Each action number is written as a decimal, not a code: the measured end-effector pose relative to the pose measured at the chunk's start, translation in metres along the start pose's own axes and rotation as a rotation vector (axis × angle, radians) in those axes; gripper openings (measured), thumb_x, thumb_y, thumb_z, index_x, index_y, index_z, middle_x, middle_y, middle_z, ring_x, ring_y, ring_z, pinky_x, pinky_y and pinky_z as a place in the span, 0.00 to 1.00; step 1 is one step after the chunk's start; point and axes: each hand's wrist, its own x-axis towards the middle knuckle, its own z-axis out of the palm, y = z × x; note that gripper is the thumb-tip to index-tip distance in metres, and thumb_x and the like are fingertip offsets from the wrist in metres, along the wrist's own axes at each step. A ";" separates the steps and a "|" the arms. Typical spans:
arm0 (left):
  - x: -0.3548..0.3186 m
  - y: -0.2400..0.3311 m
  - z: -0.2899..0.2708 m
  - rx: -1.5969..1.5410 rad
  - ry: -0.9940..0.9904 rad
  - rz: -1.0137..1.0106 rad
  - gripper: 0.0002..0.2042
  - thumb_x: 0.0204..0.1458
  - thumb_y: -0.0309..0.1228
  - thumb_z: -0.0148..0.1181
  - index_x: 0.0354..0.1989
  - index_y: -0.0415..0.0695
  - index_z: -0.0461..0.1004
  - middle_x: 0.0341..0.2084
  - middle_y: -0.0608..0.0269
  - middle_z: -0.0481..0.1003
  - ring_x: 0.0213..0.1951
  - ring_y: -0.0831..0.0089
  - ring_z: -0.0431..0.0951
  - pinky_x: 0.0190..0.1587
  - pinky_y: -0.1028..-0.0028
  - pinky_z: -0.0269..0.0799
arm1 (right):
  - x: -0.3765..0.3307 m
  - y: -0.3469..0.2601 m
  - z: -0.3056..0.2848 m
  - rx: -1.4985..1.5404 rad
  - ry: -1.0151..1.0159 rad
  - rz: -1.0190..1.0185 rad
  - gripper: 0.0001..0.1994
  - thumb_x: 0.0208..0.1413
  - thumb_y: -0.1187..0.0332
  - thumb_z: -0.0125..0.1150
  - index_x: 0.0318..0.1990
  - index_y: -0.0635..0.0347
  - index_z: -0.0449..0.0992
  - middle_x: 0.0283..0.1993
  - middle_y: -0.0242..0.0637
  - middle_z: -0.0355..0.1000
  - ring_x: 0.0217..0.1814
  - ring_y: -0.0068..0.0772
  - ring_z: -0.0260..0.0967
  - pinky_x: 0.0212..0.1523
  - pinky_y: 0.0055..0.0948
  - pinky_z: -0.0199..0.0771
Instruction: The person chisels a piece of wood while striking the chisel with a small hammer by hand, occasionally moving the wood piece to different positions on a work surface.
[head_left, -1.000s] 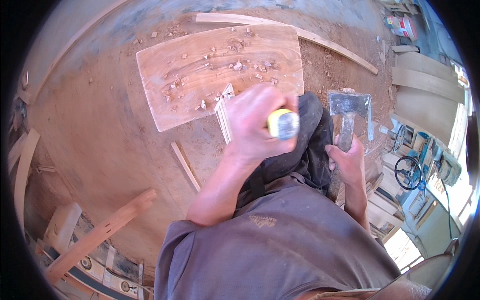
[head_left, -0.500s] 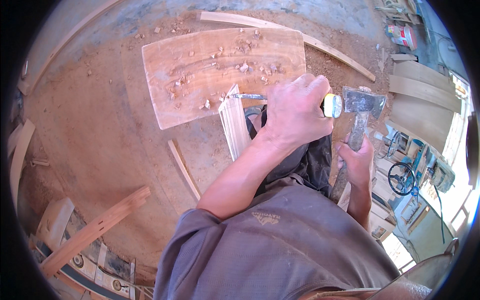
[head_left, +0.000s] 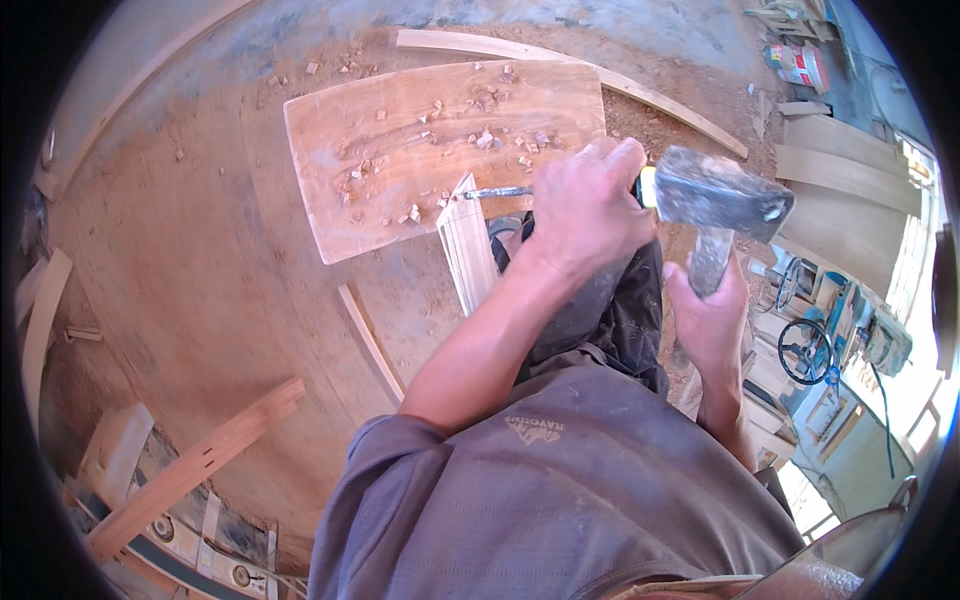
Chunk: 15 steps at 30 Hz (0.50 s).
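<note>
My left hand (head_left: 590,205) is closed around the handle of a chisel (head_left: 500,191). The chisel lies nearly level, its thin metal blade pointing left and its tip at the upper end of a pale wooden piece (head_left: 467,250). A yellow handle end sticks out on the right of my fist. My right hand (head_left: 712,315) grips the shaft of a hatchet (head_left: 722,192), whose blurred metal head is against or very near that handle end. Beneath the chisel tip, a flat wooden board (head_left: 400,120) carries scattered wood chips (head_left: 487,140).
A long timber strip (head_left: 520,46) lies beyond the board, and a thinner strip (head_left: 370,340) lies on the floor. At lower left is a mortised beam (head_left: 200,462). A bucket (head_left: 800,67) stands far right, above stacked panels (head_left: 845,180) and a machine with a black handwheel (head_left: 806,350).
The hatchet head has swung left, up to the chisel's handle end, and appears larger. My right hand has turned with it. The chisel and my left hand have barely shifted.
</note>
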 end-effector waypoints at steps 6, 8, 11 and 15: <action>0.004 0.000 0.012 0.049 0.000 -0.042 0.08 0.36 0.27 0.65 0.21 0.46 0.69 0.18 0.56 0.72 0.22 0.51 0.75 0.24 0.56 0.66 | 0.007 0.017 -0.016 0.442 0.081 0.187 0.11 0.55 0.76 0.67 0.42 0.64 0.71 0.28 0.31 0.70 0.22 0.19 0.68 0.22 0.20 0.69; 0.007 0.000 0.017 0.050 0.015 -0.021 0.08 0.37 0.27 0.64 0.21 0.46 0.69 0.18 0.55 0.72 0.23 0.51 0.76 0.24 0.55 0.67 | 0.006 0.021 -0.010 0.610 0.134 0.188 0.11 0.55 0.75 0.67 0.42 0.64 0.70 0.27 0.31 0.70 0.21 0.19 0.67 0.21 0.21 0.69; 0.002 -0.008 0.011 0.057 -0.006 -0.042 0.07 0.37 0.27 0.63 0.21 0.45 0.69 0.18 0.54 0.73 0.23 0.51 0.76 0.25 0.54 0.67 | 0.011 0.007 -0.009 0.188 -0.207 0.294 0.11 0.55 0.75 0.67 0.41 0.64 0.70 0.27 0.31 0.69 0.20 0.19 0.67 0.21 0.22 0.69; 0.004 -0.005 0.011 0.139 -0.046 -0.055 0.08 0.38 0.28 0.65 0.22 0.46 0.70 0.19 0.53 0.74 0.24 0.50 0.77 0.26 0.55 0.69 | 0.016 0.023 -0.023 0.290 -0.101 0.261 0.12 0.54 0.74 0.68 0.42 0.63 0.70 0.27 0.30 0.70 0.20 0.18 0.68 0.19 0.20 0.69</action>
